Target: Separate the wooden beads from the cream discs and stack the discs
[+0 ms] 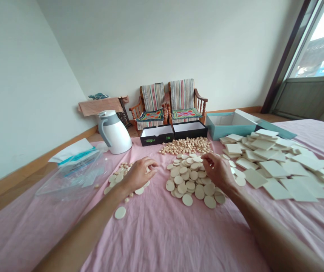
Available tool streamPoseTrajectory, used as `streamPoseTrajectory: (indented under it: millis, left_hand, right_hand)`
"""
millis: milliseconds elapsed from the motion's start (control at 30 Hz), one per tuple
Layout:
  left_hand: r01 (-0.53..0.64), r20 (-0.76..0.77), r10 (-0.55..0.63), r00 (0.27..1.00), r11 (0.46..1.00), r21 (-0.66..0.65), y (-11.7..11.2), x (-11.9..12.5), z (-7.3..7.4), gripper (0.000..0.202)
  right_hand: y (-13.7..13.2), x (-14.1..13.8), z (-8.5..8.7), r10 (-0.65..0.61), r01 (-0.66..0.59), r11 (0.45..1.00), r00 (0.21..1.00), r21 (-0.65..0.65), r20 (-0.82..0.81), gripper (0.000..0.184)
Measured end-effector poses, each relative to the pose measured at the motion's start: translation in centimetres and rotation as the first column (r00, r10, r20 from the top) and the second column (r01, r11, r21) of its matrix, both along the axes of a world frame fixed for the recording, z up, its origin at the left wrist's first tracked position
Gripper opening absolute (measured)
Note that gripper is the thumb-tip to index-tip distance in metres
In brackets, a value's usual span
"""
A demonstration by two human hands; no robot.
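Note:
My left hand (141, 174) hovers at the right side of a small mixed heap of round pale discs (119, 177) and beads, its fingers loosely curled and a gap showing between thumb and fingertips. Nothing shows in that gap. My right hand (218, 169) is over the right edge of a larger heap of round pale discs (190, 181), with thumb and fingers pinched together. Whatever the pinch holds, if anything, is hidden. Behind that heap lies a pile of small wooden beads (189, 145). A single disc (120, 212) rests apart on the cloth below my left hand.
Square pale tiles (275, 169) are heaped at the right. Two black box trays (158, 140) and a teal box (230, 130) line the back. A white jug (119, 132) and clear plastic packaging (74, 179) stand left. Pink cloth (162, 241) covers the table.

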State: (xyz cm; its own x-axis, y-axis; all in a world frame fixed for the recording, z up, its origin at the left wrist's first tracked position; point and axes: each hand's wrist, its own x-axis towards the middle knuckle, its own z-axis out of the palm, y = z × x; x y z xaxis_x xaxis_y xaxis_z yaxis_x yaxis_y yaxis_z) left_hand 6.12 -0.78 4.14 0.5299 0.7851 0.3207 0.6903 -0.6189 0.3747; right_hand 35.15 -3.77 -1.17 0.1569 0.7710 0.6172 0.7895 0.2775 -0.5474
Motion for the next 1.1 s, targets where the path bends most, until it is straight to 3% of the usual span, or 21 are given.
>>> streamPoseTrajectory:
  millis: [133,333,567,700,800,900,1100]
  left_hand:
    - [-0.028,-0.199,0.031,0.979,0.999,0.017,-1.1,-2.9,-1.1,0.010]
    - [-0.110,-0.288,0.122,0.950,0.992,0.057,-1.9,-3.2,-2.9,0.003]
    - [-0.047,-0.211,0.051,0.976,0.999,0.028,-1.4,-0.8,-2.2,0.012]
    - [0.042,-0.025,-0.042,0.999,0.999,0.013,-1.5,2.8,-1.8,0.023]
    - [0.091,0.102,-0.094,0.990,0.995,0.034,-1.6,4.2,-1.3,0.034]
    - [0.077,0.080,-0.081,0.993,0.996,0.051,-1.5,2.8,-0.7,0.026]
    - [-0.030,-0.170,0.020,0.985,0.998,-0.057,-1.9,-3.6,-0.8,0.016]
  right_hand:
    - [-0.1,-0.3,0.1,0.014,-0.014,1.000,1.000,0.009,0.009,0.017]
    - [-0.2,-0.3,0.0,0.010,-0.010,1.000,1.000,0.002,-0.003,0.018]
    - [-0.2,-0.1,0.1,-0.016,0.016,1.000,1.000,-0.015,-0.011,0.018]
    - [-0.3,-0.1,0.2,-0.032,0.031,0.999,0.999,-0.041,-0.017,0.018]
    - [-0.3,-0.1,0.1,-0.036,0.035,0.998,0.999,-0.043,-0.016,0.018]
    - [-0.2,0.0,0.1,-0.030,0.029,0.999,1.000,-0.029,-0.009,0.018]
    - [-0.2,-0.2,0.2,-0.022,0.022,0.999,1.000,-0.025,0.005,0.017]
